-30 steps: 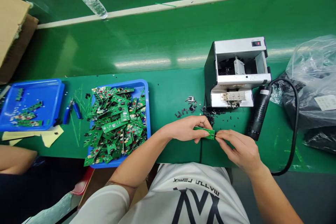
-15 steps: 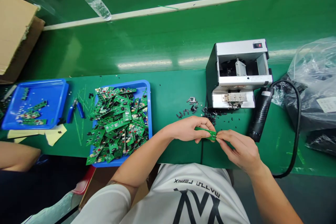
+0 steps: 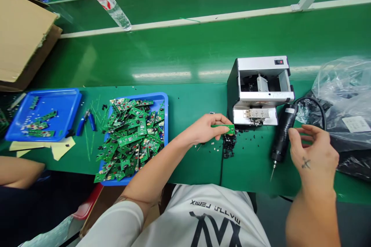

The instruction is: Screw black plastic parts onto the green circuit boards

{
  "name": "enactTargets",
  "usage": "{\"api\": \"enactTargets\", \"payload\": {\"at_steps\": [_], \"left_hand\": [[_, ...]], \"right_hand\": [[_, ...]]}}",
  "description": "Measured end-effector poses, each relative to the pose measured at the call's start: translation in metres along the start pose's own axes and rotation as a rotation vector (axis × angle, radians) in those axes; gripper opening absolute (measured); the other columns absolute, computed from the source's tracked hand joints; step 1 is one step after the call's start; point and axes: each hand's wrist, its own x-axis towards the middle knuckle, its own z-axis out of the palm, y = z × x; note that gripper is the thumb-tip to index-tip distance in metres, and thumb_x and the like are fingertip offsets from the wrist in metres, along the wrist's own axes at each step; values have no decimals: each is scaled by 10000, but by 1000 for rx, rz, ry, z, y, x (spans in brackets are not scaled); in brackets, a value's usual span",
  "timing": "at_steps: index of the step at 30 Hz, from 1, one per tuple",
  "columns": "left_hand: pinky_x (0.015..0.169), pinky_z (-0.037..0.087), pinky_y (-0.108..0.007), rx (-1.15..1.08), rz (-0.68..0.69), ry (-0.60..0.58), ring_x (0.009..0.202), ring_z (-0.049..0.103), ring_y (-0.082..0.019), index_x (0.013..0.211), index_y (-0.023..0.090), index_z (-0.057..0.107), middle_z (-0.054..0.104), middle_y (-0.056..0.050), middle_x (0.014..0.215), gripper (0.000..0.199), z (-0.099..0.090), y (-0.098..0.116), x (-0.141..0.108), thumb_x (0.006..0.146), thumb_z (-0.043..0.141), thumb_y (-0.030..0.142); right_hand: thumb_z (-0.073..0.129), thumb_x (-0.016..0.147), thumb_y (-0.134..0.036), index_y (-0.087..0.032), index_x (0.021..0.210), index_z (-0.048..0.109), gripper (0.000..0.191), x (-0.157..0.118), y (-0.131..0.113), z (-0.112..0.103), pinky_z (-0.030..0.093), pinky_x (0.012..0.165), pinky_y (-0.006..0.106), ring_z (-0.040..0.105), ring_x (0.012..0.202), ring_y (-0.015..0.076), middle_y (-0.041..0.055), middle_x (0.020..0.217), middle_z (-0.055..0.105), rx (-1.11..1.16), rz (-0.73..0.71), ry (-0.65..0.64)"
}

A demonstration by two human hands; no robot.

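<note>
Between the thumb and fingers of my left hand [image 3: 213, 128] is a small green circuit board [image 3: 227, 128], over a heap of black plastic parts [image 3: 229, 146]. My right hand [image 3: 313, 150] is raised at the right, fingers apart and holding nothing. Just left of it lies a black electric screwdriver [image 3: 282, 133], its thin bit toward the table's front edge. Behind the board stands a silver and black machine [image 3: 268, 98] with a red-lit switch. A blue tray [image 3: 166, 123] left of my forearm is piled with green circuit boards [image 3: 130, 139].
A second blue tray [image 3: 65, 112] with a few boards, blue-handled pliers [image 3: 86, 121] and yellow paper [image 3: 62, 148] lie left. Clear plastic bags [image 3: 344, 100] sit right. A bottle [image 3: 111, 5] stands behind. A person's arm [image 3: 20, 171] shows at left.
My right hand has left the board and moved right, opening. My left hand still holds the board, slightly farther from me. The screwdriver's bit now shows, and the black parts lie in a different heap.
</note>
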Motion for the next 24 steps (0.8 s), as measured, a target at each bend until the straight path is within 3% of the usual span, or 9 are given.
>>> {"api": "enactTargets", "payload": {"at_steps": [3,5,7,10,15,18,21,24], "left_hand": [[507,344,-200,43,9,99,532,477,-51,950,156,611,601,-14,774,223,-6,10,9,822,586,337],[502,332,-196,43,-8,124,519,464,-40,940,152,616,615,-22,792,212,-8,12,15,817,590,323],[496,322,-194,30,-28,134,510,451,-32,942,145,615,632,-34,811,216,-8,12,18,814,592,318],[473,303,-188,-19,-51,101,515,439,-32,960,137,594,661,-57,855,250,-7,11,21,815,594,340],[440,287,-179,-107,-86,16,522,438,-44,1034,133,496,688,-81,856,319,-4,11,24,822,591,351],[442,288,-175,-116,-100,16,518,438,-46,1028,133,464,686,-76,805,322,-2,12,26,823,593,345],[445,287,-172,-92,-80,27,519,445,-45,966,141,475,684,-69,780,290,-1,11,25,816,601,354],[438,281,-171,-73,-52,34,518,457,-52,944,150,484,686,-61,765,276,-1,9,25,819,591,372]], "right_hand": [[731,610,-568,-186,1082,614,619,22,16,12,390,799,601,530,638,263,83,729,637,-7,174,-81],[768,588,-522,-190,1109,599,640,28,23,23,368,849,612,527,690,247,52,748,617,76,247,-117],[739,668,-462,-180,1133,572,568,29,27,30,411,863,529,540,747,204,35,821,604,229,303,-147],[617,796,-435,-149,1086,566,411,26,27,28,479,765,378,553,776,150,40,899,585,581,355,-221],[650,564,-573,-273,955,623,493,18,7,4,509,594,313,480,625,114,-25,710,431,1247,312,-349],[720,461,-582,-306,805,624,451,24,-10,-9,318,328,162,281,402,27,-70,607,302,1502,249,-319],[755,404,-630,-294,735,634,487,40,-26,-20,71,218,166,-3,292,-17,-118,483,191,1621,163,-252],[683,340,-766,-310,691,646,577,57,-43,-30,98,213,200,41,241,12,-114,386,167,1646,96,-219]]}}
